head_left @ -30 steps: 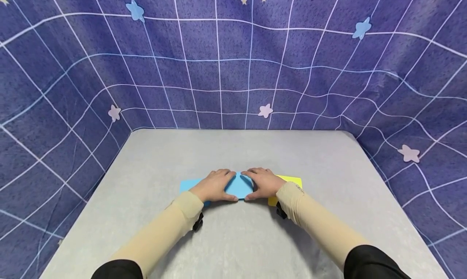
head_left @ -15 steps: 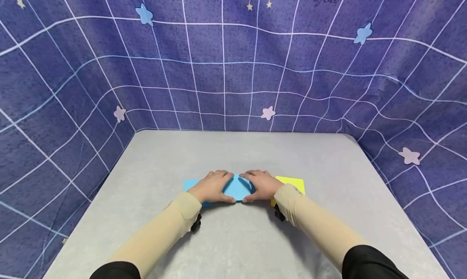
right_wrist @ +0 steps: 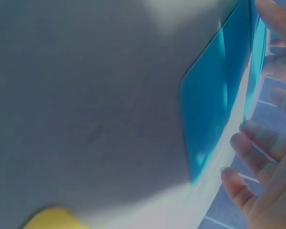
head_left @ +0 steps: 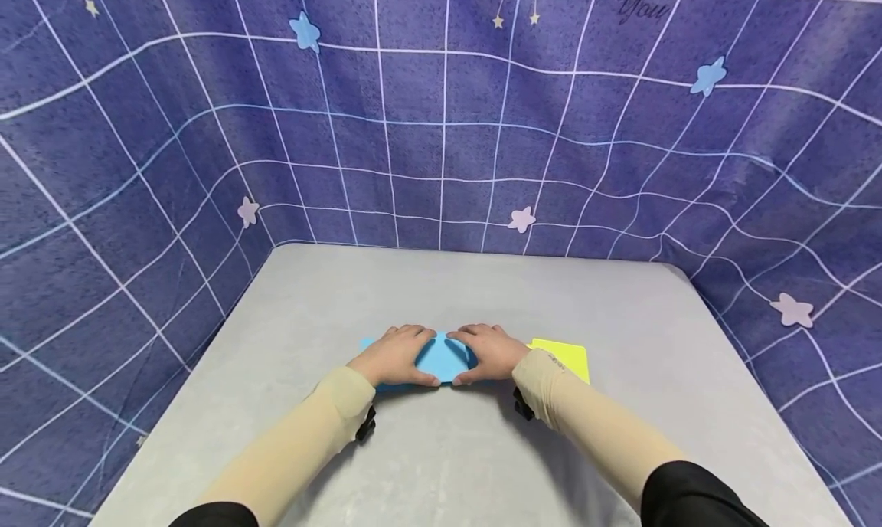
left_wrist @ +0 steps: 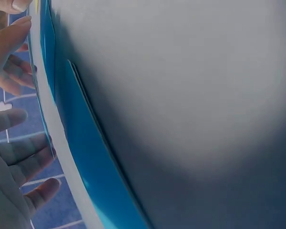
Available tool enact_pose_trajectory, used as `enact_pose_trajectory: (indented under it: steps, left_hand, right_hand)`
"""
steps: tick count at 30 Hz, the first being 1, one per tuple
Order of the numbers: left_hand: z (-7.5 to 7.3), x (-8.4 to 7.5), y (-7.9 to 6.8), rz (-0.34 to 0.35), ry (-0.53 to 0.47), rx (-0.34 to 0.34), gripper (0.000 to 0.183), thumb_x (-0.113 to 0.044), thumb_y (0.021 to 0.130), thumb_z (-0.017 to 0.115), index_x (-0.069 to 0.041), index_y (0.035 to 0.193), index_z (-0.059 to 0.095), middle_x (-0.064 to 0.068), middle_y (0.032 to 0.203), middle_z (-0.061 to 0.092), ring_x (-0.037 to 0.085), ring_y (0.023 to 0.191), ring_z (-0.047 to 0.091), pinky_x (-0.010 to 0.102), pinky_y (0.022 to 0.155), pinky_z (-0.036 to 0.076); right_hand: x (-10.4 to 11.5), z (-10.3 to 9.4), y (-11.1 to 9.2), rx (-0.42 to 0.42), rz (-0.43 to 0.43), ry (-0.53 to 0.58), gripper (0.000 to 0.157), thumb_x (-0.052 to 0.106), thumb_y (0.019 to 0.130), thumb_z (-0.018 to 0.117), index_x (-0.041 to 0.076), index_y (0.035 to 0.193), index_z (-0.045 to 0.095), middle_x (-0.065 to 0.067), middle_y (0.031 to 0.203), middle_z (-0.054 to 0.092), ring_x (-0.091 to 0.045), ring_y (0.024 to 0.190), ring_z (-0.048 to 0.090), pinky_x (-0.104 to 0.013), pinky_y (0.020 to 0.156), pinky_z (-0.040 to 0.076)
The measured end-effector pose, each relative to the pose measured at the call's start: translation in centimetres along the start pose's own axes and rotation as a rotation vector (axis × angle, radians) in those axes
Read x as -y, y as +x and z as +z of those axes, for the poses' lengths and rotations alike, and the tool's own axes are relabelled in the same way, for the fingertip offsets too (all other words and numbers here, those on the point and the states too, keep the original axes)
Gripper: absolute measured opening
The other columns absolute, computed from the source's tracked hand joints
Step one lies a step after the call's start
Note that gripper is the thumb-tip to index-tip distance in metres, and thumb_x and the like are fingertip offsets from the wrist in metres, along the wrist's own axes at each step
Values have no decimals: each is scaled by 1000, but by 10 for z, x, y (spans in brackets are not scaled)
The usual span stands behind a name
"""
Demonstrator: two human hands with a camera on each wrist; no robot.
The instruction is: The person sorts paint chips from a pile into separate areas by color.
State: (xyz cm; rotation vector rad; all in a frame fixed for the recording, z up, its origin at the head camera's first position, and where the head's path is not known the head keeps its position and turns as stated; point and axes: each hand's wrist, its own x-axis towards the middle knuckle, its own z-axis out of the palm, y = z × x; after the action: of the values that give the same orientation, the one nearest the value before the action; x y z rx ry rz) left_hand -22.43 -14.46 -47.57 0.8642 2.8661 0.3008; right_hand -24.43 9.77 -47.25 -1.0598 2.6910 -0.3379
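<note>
Both hands hold a thin, stiff blue sheet (head_left: 442, 358) a little above the table in the head view. My left hand (head_left: 398, 355) grips its left part, thumb at the near edge and fingers at the far edge. On its right part my right hand (head_left: 491, 352) has the same grip. Below, a second blue sheet (left_wrist: 88, 148) lies flat on the table, partly hidden by the left hand in the head view. A yellow sheet (head_left: 561, 356) lies beside the right wrist, partly covered by the sleeve.
The grey table (head_left: 441, 450) stretches around the sheets. A purple curtain (head_left: 413, 144) with grid lines and stars hangs along its back and sides. Black devices (head_left: 367, 425) sit under both wrists.
Both hands have carried the held blue sheet leftward over the table, further over the lying blue sheet. More of the yellow sheet shows. The head view has shifted slightly.
</note>
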Motion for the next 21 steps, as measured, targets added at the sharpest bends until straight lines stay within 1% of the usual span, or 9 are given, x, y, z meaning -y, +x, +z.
enact_pose_trajectory:
  steps: [5,10,14,17,21]
  left_hand:
    - [1,8,-11,-21,-16,-3,93,-64,83,78,-5,150,51,16,147,54,34,137,49,55,112,37]
    - [-1,16,-16,-11,-10,-24,92,-63,83,78,-5,149,52,16,146,55,34,135,50,54,111,37]
    - [-2,24,-20,-8,4,-26,92,-64,83,78,-4,148,52,16,145,56,34,134,51,53,111,38]
    - [-4,31,-26,-19,16,-19,91,-63,82,80,-5,147,53,15,144,57,33,134,52,52,110,39]
    - [-7,40,-37,-25,30,5,91,-61,81,81,-4,147,53,15,143,58,32,133,53,52,109,41]
  right_hand:
    - [8,3,8,21,2,-8,91,61,85,78,19,158,43,-13,155,46,-31,143,43,-62,113,34]
    - [15,3,16,20,13,-12,91,61,85,78,21,159,43,-11,156,46,-29,144,41,-61,114,32]
    - [23,2,22,17,3,-29,90,60,85,79,20,158,44,-12,155,47,-29,143,43,-60,113,34]
    - [31,3,28,10,-22,-34,90,60,85,78,18,157,45,-14,154,48,-32,141,44,-60,112,35]
    - [42,10,37,-1,-40,-52,91,63,85,77,18,157,45,-13,152,49,-33,140,45,-60,111,36]
